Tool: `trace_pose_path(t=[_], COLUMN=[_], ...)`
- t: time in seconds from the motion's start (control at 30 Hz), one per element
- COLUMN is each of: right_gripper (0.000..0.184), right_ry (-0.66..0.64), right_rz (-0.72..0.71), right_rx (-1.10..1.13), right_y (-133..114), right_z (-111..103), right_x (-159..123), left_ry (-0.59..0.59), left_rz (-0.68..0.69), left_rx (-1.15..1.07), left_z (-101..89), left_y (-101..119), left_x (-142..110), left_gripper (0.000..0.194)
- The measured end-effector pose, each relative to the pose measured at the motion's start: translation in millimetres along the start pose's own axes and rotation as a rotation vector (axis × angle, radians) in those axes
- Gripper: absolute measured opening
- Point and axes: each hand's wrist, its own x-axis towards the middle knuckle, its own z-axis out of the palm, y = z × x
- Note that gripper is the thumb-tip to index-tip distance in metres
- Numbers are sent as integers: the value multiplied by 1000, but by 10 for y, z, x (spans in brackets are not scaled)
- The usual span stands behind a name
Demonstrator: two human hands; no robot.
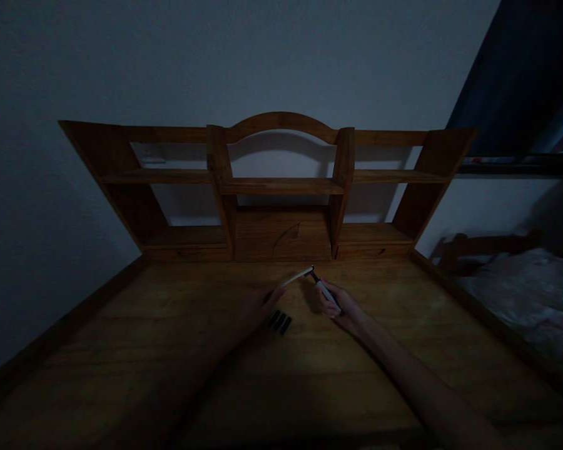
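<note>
My right hand (334, 301) is closed around the pale grey handle of a slim tool with a black neck and head (327, 294), shaped like a razor. Its dark head meets the far end of a thin whitish strip (296, 276). That strip slants up and to the right from my left hand (268, 299), whose fingers pinch its near end. Dim light hides the exact kind of both things. Several small black rectangular pieces (280, 321) lie in a row on the wooden desk (356, 375), just below and right of my left hand.
A wooden shelf unit (281, 185) with an arched top stands along the desk's back edge, against a pale wall (244, 56). On the right are a dark curtain (511, 75) and a pile of pale, crinkled material (535, 294) beyond the desk's raised side edge.
</note>
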Motion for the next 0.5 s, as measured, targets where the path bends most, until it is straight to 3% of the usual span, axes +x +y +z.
trace_pose_path(t=[0.3,0.5], right_gripper=[31,28], right_ry=[-260,-178], right_rz=[83,7], right_rx=[57,116], right_y=[66,28], right_z=[28,22], right_x=[2,-6], left_ry=[42,23], left_rz=[53,8], left_rx=[63,57], left_z=[32,9], left_y=[-48,-34], left_x=[35,12], left_gripper=[49,48])
